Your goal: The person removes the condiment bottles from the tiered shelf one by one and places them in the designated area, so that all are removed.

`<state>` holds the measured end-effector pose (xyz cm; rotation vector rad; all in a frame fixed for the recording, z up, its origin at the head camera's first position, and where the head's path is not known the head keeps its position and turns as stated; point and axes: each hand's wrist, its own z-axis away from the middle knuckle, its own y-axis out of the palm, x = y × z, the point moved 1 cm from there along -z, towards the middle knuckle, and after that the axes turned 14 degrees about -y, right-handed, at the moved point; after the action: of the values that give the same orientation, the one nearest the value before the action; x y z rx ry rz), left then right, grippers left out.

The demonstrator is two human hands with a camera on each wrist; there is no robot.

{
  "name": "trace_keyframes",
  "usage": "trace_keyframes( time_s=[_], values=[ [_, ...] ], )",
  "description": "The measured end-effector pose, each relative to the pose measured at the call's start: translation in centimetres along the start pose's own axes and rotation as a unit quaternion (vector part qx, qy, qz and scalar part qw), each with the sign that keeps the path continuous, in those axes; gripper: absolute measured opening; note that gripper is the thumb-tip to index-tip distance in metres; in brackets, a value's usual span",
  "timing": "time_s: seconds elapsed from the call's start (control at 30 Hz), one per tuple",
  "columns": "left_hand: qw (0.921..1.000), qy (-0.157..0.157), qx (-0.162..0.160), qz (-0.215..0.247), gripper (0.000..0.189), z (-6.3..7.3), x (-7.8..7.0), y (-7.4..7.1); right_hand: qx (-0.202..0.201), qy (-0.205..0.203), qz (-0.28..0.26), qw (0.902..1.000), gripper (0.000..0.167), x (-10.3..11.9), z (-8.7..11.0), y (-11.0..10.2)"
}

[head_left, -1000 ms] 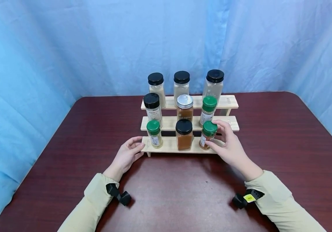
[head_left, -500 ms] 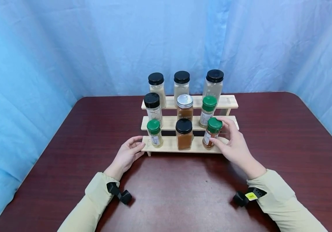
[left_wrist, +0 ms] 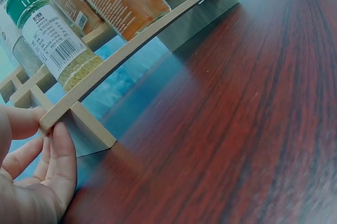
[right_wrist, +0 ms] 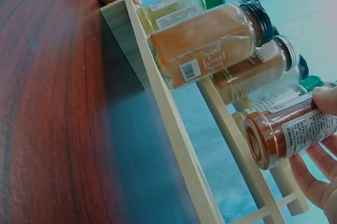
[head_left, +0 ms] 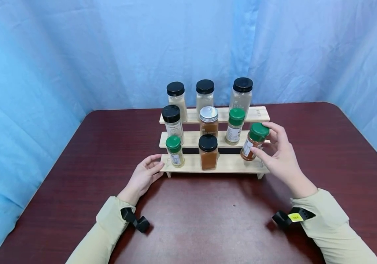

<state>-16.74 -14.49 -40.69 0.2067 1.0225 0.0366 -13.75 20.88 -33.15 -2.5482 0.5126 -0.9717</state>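
My right hand (head_left: pixel 280 156) holds a small green-capped spice jar (right_wrist: pixel 284 129) with red-brown contents between thumb and fingers. The jar tilts, and its base is raised off the rack's front step in the right wrist view. At the rack's front left corner, my left hand (left_wrist: pixel 39 174) pinches the end of the wooden spice rack (head_left: pixel 229 165), thumb above and fingers beneath. On that front step stand another green-capped jar (head_left: pixel 175 151) and a black-capped jar of orange-brown powder (head_left: pixel 209 156).
The middle step carries a black-capped jar (head_left: pixel 174 124), a silver-capped jar (head_left: pixel 209 123) and a green-capped jar (head_left: pixel 234 128). Three taller black-capped jars, one of them the right-hand jar (head_left: pixel 242 97), stand on the top step. A dark red table (head_left: pixel 195 220) lies underneath, with blue curtains (head_left: pixel 142 47) around it.
My right hand has lifted the red-brown spice jar off the front step and carried it right and upward, tilting it. The left hand stays at the rack's corner.
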Motion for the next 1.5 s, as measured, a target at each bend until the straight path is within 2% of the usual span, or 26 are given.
trace_keyframes(
  time_s=[0.3, 0.7, 1.1, 1.33, 1.5],
  values=[
    [1.0, 0.006, 0.0, -0.002, 0.042, -0.3, -0.1, 0.2, -0.01, 0.001, 0.0, 1.0, 0.074, -0.4, 0.1, -1.6],
    [0.9999, 0.002, -0.007, -0.007, 0.043, 0.0, -0.1, 0.1, -0.031, -0.005, 0.03, 0.9991, 0.079, -2.0, 0.5, -5.4],
    [1.0, -0.001, -0.006, -0.001, 0.042, 0.1, 0.1, 0.0, -0.036, 0.052, 0.082, 0.9946, 0.076, -5.8, 0.4, -7.5],
    [1.0, 0.002, -0.007, 0.001, 0.042, 0.1, 0.1, 0.1, -0.072, 0.086, 0.091, 0.9895, 0.072, -8.6, 0.2, -8.2],
    [1.0, 0.004, -0.006, 0.001, 0.042, 0.1, 0.1, 0.1, -0.049, 0.114, 0.126, 0.9843, 0.07, -10.4, 0.1, -8.3]
  ],
)
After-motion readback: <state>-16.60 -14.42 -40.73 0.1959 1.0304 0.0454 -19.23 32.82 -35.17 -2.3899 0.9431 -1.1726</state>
